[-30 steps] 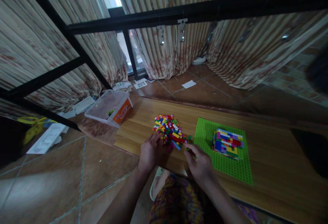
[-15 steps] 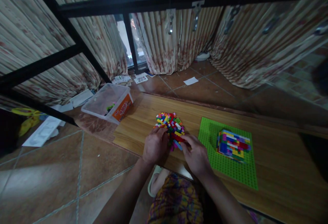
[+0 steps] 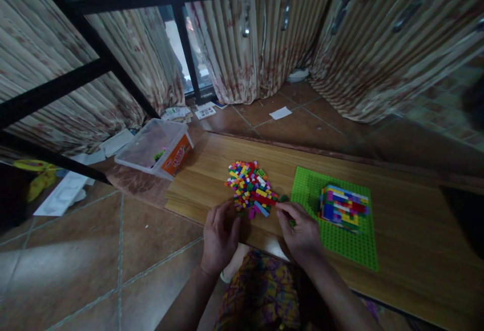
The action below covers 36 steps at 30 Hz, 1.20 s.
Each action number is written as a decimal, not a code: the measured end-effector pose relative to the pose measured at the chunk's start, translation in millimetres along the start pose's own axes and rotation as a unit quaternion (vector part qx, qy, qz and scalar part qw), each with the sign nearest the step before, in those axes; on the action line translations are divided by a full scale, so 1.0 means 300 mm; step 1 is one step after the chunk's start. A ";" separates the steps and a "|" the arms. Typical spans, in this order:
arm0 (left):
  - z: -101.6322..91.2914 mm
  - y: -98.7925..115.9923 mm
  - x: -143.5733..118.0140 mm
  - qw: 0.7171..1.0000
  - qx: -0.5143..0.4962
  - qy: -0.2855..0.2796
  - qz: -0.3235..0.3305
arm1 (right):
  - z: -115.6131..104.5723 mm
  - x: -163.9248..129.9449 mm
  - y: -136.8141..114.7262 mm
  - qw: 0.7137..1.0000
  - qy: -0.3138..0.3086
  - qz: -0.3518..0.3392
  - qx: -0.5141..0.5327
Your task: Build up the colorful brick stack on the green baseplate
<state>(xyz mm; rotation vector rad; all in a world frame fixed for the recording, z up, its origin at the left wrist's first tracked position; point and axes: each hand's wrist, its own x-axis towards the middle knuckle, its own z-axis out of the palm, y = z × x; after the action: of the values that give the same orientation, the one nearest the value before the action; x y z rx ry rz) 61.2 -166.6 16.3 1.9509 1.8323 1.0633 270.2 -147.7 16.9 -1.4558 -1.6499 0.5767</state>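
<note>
A heap of small coloured bricks [image 3: 250, 186] lies on a low wooden board [image 3: 401, 235]. My left hand [image 3: 220, 233] rests at the board's near edge just below the heap, fingers loosely spread, holding nothing I can see. To its right, my right hand [image 3: 301, 231] has its fingertips at the heap's right edge, pinched on a small green brick [image 3: 292, 222]. Further right a green baseplate [image 3: 340, 242] carries a block of stacked multicoloured bricks [image 3: 343, 207].
A clear plastic tub [image 3: 156, 148] with an orange label sits off the board's far left corner. Papers and a white tray [image 3: 62, 196] litter the tiled floor at left. Black metal bars [image 3: 75, 76] cross overhead. Curtains hang behind. My patterned clothing [image 3: 260, 293] is below.
Both hands have drawn back from the brick heap toward me. My right hand has shifted right, toward the baseplate. The camera has tilted down slightly.
</note>
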 end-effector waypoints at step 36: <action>0.000 -0.002 0.058 0.990 -0.083 0.003 -0.111 | 0.078 0.020 -0.008 0.983 -0.048 -0.031 -0.174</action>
<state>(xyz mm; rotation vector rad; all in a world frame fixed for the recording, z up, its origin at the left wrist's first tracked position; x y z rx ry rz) 59.6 -150.0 21.6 1.6104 1.8474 1.1116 249.8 -138.2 7.9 -1.6375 -1.9379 0.3373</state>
